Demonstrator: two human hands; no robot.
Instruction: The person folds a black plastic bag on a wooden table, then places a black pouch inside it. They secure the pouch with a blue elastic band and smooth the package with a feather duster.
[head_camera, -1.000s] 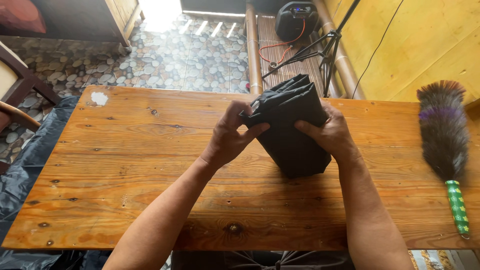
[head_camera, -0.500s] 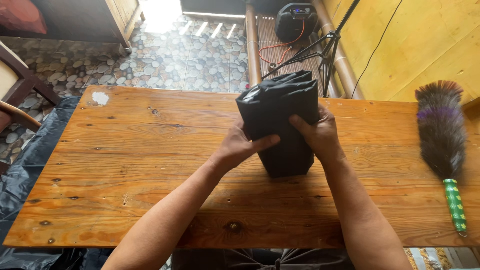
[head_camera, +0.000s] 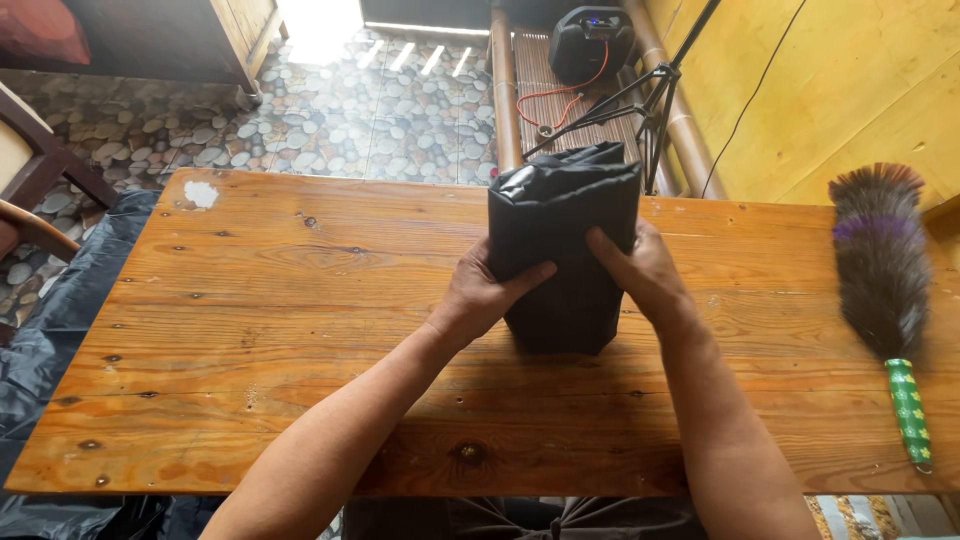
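Note:
A folded bundle of black plastic sheet (head_camera: 565, 225) stands upright on the wooden table (head_camera: 280, 330), its lower end resting on the boards near the middle. My left hand (head_camera: 485, 290) grips its left side with the thumb across the front. On the bundle's right side, my right hand (head_camera: 640, 270) holds on with fingers pressed against the front. The top folds of the bundle fan open slightly.
A feather duster (head_camera: 885, 300) with a green patterned handle lies along the table's right edge. Black plastic (head_camera: 50, 330) hangs off the table's left side. Beyond the table are a pebble floor, a dark tripod (head_camera: 650, 100), a black speaker (head_camera: 590, 45) and yellow wall panels.
Both hands turned the black bundle from tilted to upright and shifted it slightly left toward the table's middle. Both hands slid lower on its front.

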